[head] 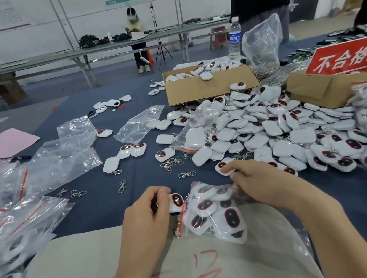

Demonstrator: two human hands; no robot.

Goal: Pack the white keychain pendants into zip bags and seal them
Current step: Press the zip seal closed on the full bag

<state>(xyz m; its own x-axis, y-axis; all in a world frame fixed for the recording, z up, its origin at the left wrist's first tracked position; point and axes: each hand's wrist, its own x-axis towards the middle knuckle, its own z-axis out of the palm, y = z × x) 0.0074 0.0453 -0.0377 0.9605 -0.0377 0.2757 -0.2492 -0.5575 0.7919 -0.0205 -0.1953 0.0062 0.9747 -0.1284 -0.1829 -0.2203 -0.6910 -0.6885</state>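
Two hands met at a part-filled zip bag: the left hand pinched a white pendant at its red-striped mouth, the right hand curled its fingers round a second pendant just beyond, at the edge of the loose pile. Farther off stood a cardboard box.

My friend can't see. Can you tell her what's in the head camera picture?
A person's left hand holds a white pendant at the mouth of a zip bag already part full of pendants, while the right hand pinches a loose pendant at the edge of a big pile on a blue table.
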